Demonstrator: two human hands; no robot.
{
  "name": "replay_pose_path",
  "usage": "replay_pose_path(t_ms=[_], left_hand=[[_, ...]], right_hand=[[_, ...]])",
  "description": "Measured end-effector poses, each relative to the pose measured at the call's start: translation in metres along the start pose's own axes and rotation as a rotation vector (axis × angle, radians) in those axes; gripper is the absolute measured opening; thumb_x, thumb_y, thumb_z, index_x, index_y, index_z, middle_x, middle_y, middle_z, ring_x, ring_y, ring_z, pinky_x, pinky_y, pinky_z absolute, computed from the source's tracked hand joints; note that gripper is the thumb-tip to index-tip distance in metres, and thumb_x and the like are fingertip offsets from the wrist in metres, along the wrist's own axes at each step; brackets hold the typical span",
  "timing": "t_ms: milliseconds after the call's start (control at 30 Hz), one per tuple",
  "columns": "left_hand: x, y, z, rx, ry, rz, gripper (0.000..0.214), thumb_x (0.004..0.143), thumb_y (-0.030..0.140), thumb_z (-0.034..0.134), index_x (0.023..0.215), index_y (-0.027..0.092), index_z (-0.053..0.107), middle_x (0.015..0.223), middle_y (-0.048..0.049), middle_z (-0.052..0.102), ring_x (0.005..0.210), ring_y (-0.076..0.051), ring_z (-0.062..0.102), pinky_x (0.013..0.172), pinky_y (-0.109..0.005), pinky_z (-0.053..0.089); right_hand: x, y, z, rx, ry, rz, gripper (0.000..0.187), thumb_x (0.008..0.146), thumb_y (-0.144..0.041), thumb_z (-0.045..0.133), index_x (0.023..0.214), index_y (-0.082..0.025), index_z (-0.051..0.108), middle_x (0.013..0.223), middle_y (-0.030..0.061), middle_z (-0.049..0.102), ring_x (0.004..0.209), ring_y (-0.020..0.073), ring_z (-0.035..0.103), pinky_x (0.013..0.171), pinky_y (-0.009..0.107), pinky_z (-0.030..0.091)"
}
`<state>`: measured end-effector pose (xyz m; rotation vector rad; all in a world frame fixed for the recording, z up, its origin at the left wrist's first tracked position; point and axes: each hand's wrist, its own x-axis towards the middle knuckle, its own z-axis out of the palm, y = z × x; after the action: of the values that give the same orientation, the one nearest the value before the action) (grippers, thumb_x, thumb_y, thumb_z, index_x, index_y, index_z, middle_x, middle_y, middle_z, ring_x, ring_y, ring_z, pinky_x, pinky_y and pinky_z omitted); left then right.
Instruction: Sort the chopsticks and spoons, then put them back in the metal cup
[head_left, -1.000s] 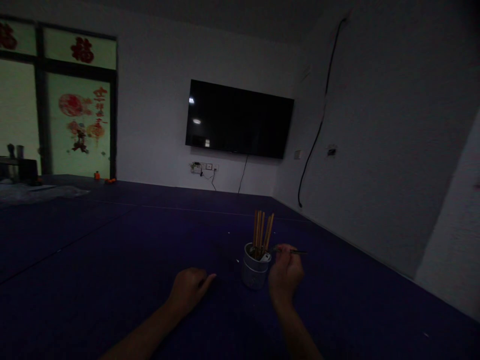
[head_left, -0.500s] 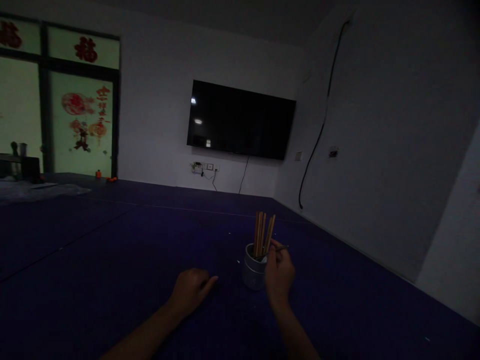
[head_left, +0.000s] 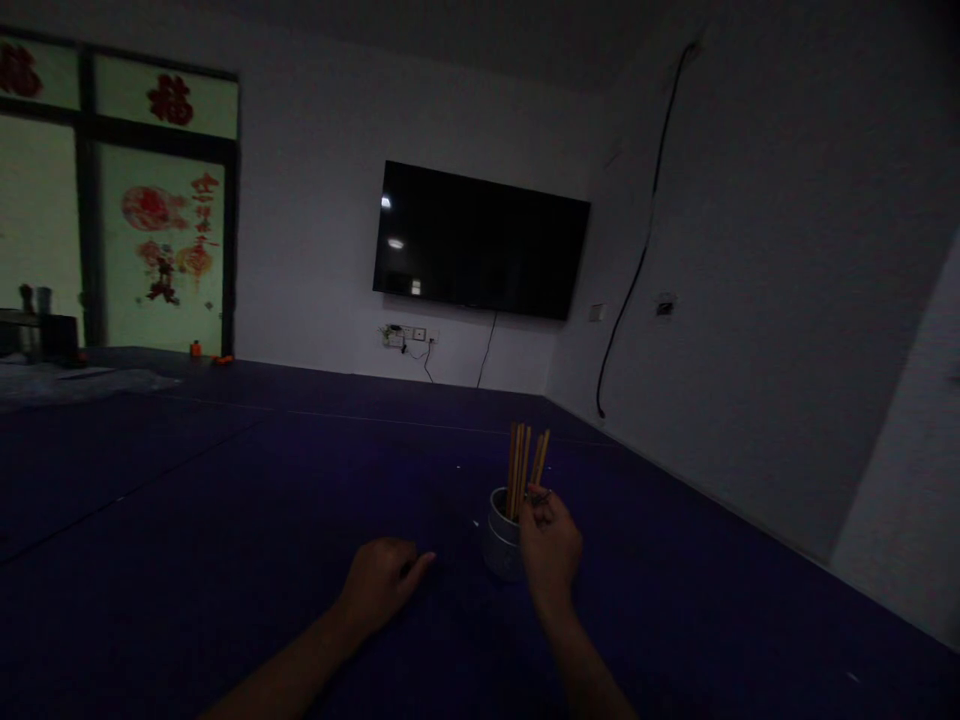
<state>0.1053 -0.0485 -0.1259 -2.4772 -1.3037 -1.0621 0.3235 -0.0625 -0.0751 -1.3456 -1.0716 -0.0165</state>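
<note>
A grey cylindrical cup (head_left: pixel 501 548) stands on the dark blue tabletop, with several thin wooden sticks (head_left: pixel 519 470) upright in it. My right hand (head_left: pixel 552 550) is at the cup's right rim, fingers pinched on a thin dark stick-like thing (head_left: pixel 540 496). Most of that thing is covered by the fingers, so its kind is unclear. To the left of the cup my left hand (head_left: pixel 384 580) rests on the table, fingers curled in and thumb pointing toward the cup. Nothing shows in it.
The dark blue table (head_left: pixel 315 470) reaches back to the wall, with small white bits scattered near the cup. Clear plastic sheeting (head_left: pixel 90 382) lies at far left, near small orange items (head_left: pixel 223 359). A black cable (head_left: pixel 636 270) hangs down the right wall. A television (head_left: pixel 480 240) hangs behind.
My right hand has shifted slightly left, and its fingertips are now over the cup's rim. The thin dark thing, earlier lying across the cup's opening, now shows only at the fingertips. My left hand stays put.
</note>
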Motion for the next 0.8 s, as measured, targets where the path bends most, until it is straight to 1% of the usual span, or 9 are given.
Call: replay_pose_path(t_ms=[133,300,433,567,633,733,800], left_hand=[[0.0,0.0,0.0,-0.015,0.02,0.003,0.054,0.093,0.046,0.031,0.053,0.018,0.056,0.051,-0.0006,0.057,0.048,-0.011,0.052,0.049,-0.022,0.032],[0.0,0.001,0.001,0.011,0.028,0.009,0.055,0.093,0.046,0.03,0.053,0.018,0.056,0.049,-0.0004,0.056,0.048,-0.011,0.051,0.05,-0.022,0.033],[0.0,0.001,0.0,-0.008,0.022,0.009,0.056,0.093,0.047,0.029,0.053,0.018,0.056,0.049,-0.0001,0.056,0.047,-0.011,0.051,0.049,-0.021,0.032],[-0.001,0.001,0.0,-0.005,0.025,0.002,0.055,0.092,0.046,0.03,0.053,0.018,0.056,0.049,-0.0002,0.056,0.047,-0.011,0.05,0.049,-0.021,0.032],[-0.001,0.001,0.0,-0.003,0.02,0.001,0.054,0.092,0.046,0.031,0.052,0.018,0.055,0.048,-0.0001,0.055,0.046,-0.011,0.05,0.049,-0.022,0.032],[-0.001,0.001,0.0,-0.003,0.021,0.001,0.054,0.092,0.046,0.03,0.052,0.018,0.054,0.048,-0.0004,0.055,0.046,-0.011,0.05,0.049,-0.022,0.031],[-0.001,0.002,-0.001,-0.011,0.019,0.0,0.055,0.092,0.047,0.03,0.052,0.018,0.053,0.049,-0.0005,0.055,0.047,-0.011,0.051,0.048,-0.022,0.031]], right_hand=[[0.001,0.003,0.002,-0.031,0.011,-0.012,0.04,0.076,-0.044,0.051,0.099,-0.015,0.067,0.051,-0.0039,0.051,0.047,0.0151,0.051,0.05,0.025,0.034],[0.001,0.001,0.002,-0.005,0.027,-0.009,0.051,0.077,-0.049,0.054,0.112,-0.012,0.062,0.05,-0.0046,0.052,0.045,0.0153,0.05,0.049,0.026,0.034],[0.0,-0.005,-0.001,0.035,0.109,-0.02,0.058,0.077,-0.053,0.054,0.115,-0.01,0.06,0.051,-0.0033,0.053,0.047,0.0162,0.051,0.052,0.027,0.036],[0.0,-0.01,-0.006,0.1,0.196,0.004,0.059,0.084,-0.057,0.041,0.115,-0.011,0.06,0.056,0.0004,0.057,0.05,0.0166,0.051,0.052,0.027,0.036],[0.001,-0.011,-0.009,0.13,0.237,0.01,0.059,0.088,-0.056,0.034,0.117,-0.011,0.059,0.056,-0.0006,0.054,0.05,0.0159,0.049,0.052,0.026,0.036],[0.005,-0.01,-0.014,0.156,0.324,0.019,0.059,0.091,-0.053,0.027,0.118,-0.01,0.058,0.054,-0.003,0.047,0.05,0.0147,0.047,0.052,0.025,0.037],[0.005,-0.007,-0.018,0.113,0.388,-0.024,0.058,0.092,-0.051,0.024,0.115,-0.01,0.058,0.058,-0.0011,0.049,0.052,0.0149,0.048,0.053,0.026,0.037]])
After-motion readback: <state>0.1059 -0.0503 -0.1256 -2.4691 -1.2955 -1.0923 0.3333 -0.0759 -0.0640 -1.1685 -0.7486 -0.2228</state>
